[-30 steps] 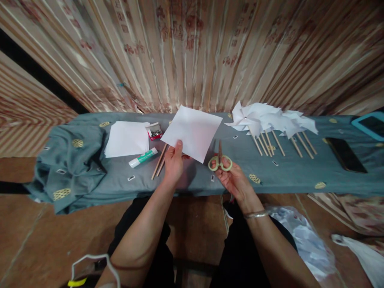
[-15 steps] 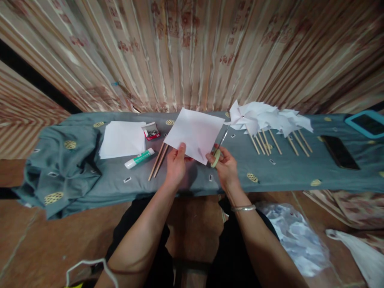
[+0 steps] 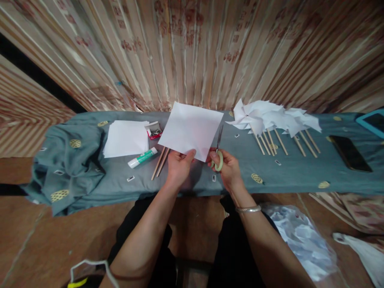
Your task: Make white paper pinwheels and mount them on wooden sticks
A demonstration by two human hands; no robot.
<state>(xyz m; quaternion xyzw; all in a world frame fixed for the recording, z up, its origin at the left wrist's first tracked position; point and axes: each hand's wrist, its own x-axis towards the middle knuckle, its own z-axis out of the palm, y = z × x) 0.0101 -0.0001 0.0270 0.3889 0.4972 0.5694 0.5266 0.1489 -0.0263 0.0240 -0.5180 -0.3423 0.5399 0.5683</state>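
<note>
Head cam: left hand (image 3: pixel 179 168) pinches the paper square (image 3: pixel 191 130) by its near edge, raised over the table (image 3: pixel 300 176). Right hand (image 3: pixel 228 168) fingers grip the scissors (image 3: pixel 218 154) loops beside it. Keep sheet taut, blades square to the edge.

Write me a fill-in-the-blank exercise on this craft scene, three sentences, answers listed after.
1. The left hand pinches a square sheet of white ____ by its near corner.
2. The right hand grips a pair of ____ with pale green handles.
3. The finished pinwheels lie in a row, each mounted on a wooden ____.

Missing words: paper; scissors; stick
</note>
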